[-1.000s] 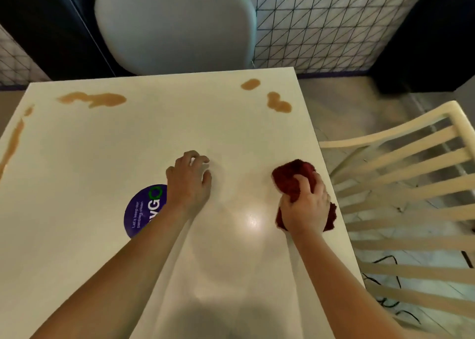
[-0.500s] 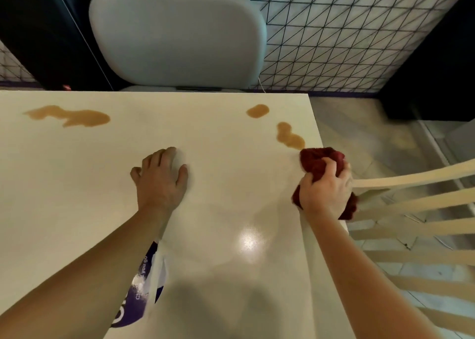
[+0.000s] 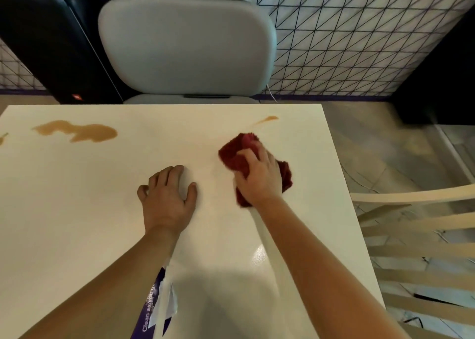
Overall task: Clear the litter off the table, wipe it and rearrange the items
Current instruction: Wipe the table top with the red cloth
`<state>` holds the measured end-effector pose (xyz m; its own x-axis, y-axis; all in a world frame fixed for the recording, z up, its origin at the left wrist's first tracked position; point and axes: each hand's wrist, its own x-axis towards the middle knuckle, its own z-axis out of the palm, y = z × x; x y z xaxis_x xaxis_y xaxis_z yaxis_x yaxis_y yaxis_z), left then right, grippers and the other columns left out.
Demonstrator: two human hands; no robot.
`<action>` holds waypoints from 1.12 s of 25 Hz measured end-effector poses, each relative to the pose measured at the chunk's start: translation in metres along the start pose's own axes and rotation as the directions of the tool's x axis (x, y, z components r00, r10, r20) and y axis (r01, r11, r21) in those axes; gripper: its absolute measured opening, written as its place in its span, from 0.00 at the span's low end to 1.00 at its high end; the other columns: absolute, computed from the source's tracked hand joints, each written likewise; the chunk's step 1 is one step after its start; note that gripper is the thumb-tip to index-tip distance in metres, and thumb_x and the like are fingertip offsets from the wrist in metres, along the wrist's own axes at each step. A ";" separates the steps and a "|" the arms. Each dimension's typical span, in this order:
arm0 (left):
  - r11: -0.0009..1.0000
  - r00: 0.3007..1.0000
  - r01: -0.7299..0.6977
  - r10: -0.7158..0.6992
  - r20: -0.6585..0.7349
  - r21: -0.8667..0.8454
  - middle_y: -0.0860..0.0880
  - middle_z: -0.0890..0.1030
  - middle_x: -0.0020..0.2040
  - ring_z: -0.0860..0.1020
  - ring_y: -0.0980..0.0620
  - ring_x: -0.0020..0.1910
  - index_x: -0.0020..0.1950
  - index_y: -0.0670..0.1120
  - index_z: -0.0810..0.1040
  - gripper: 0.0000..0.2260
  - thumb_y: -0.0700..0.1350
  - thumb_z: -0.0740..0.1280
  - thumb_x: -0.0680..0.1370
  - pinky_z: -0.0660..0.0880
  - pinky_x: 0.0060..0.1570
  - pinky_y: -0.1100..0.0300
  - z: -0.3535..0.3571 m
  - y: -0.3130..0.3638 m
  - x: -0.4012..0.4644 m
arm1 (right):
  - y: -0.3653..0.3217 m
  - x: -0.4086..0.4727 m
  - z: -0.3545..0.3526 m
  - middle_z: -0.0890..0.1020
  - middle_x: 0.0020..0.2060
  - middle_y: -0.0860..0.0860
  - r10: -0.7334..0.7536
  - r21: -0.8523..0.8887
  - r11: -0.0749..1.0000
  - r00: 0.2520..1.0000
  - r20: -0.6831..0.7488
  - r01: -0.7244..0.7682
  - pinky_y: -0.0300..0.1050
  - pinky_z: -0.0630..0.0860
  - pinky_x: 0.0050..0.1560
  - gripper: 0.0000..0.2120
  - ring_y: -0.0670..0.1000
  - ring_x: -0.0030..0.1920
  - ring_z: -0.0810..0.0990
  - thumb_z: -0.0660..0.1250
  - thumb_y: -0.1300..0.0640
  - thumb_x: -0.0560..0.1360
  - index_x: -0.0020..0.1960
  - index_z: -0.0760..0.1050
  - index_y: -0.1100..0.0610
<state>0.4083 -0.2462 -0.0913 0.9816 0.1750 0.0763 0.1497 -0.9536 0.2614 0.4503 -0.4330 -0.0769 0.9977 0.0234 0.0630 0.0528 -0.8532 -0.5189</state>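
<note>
Forearms enter from the bottom of the frame, both bare, reaching up over a cream table [image 3: 77,223]. Low in the frame, just left of centre, a purple sticker [image 3: 150,313] with white lettering lies on the tabletop, mostly hidden behind the left forearm. Further up, near the middle of the frame, the left hand [image 3: 168,197] rests palm down on the table, fingers spread and bent, tips touching the surface, holding nothing. Just to its right, apart from it, the right hand [image 3: 259,176] grips a dark red cloth [image 3: 235,156], fingers curled over the bunched fabric and pressing it onto the tabletop; the cloth sticks out above and to the right of the hand. Beyond the cloth, toward the table's far right corner, a thin brown smear [image 3: 266,119] marks the surface. At the upper left of the tabletop lies a larger brown spill [image 3: 82,131], with a small brown spot [image 3: 2,139] at the left edge of the frame. Right of the table stands a pale slatted wooden chair [image 3: 424,236]. Past the far table edge sits a grey padded chair [image 3: 185,45], with a black wire-grid panel [image 3: 359,43] at the upper right.
</note>
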 end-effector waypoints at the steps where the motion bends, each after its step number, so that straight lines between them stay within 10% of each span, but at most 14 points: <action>1: 1.000 1.000 0.001 -0.001 0.002 -0.001 0.50 0.73 0.64 0.67 0.47 0.64 0.66 0.50 0.70 0.26 0.60 0.49 0.73 0.60 0.60 0.48 -0.001 0.000 0.000 | 0.011 -0.015 -0.006 0.69 0.68 0.52 -0.024 0.014 1.000 1.000 -0.015 0.024 0.51 0.66 0.65 0.20 0.58 0.64 0.71 0.65 0.52 0.68 0.60 0.74 0.49; 10: 1.000 1.000 0.003 -0.002 -0.031 0.014 0.51 0.75 0.59 0.71 0.47 0.59 0.61 0.49 0.74 0.25 0.58 0.49 0.72 0.64 0.55 0.48 0.000 0.003 0.004 | 0.083 0.091 -0.045 0.67 0.69 0.53 0.332 -0.057 0.935 0.919 -0.214 -0.351 0.53 0.63 0.68 0.22 0.60 0.65 0.67 0.64 0.54 0.71 0.64 0.71 0.52; 16: 1.000 0.999 0.010 -0.009 -0.041 0.019 0.49 0.76 0.59 0.72 0.46 0.57 0.60 0.48 0.75 0.24 0.52 0.47 0.72 0.64 0.54 0.49 0.001 0.000 0.004 | -0.023 0.070 0.020 0.67 0.70 0.49 -0.110 -0.053 0.992 0.989 0.095 0.115 0.50 0.63 0.67 0.19 0.57 0.64 0.69 0.64 0.52 0.70 0.61 0.73 0.47; 21: 0.999 0.999 0.019 -0.020 -0.038 -0.029 0.49 0.76 0.60 0.71 0.46 0.60 0.62 0.48 0.75 0.22 0.48 0.50 0.73 0.60 0.57 0.50 -0.002 0.001 0.003 | -0.003 -0.049 0.006 0.76 0.62 0.49 -0.235 -0.021 0.972 0.971 0.042 0.236 0.47 0.70 0.59 0.20 0.56 0.58 0.77 0.61 0.48 0.62 0.54 0.76 0.44; 28: 1.000 0.999 0.016 -0.016 -0.029 -0.005 0.49 0.75 0.61 0.70 0.46 0.61 0.63 0.48 0.73 0.18 0.45 0.55 0.74 0.61 0.58 0.49 0.001 0.002 0.006 | 0.096 0.026 -0.058 0.68 0.67 0.56 0.364 -0.115 0.908 0.896 -0.254 -0.402 0.57 0.63 0.65 0.20 0.63 0.62 0.68 0.62 0.51 0.69 0.61 0.72 0.48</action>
<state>0.4142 -0.2475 -0.0917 0.9753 0.1972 0.0996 0.1646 -0.9494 0.2676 0.4785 -0.5443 -0.0760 0.9025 -0.4223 0.0842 -0.3579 -0.8444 -0.3987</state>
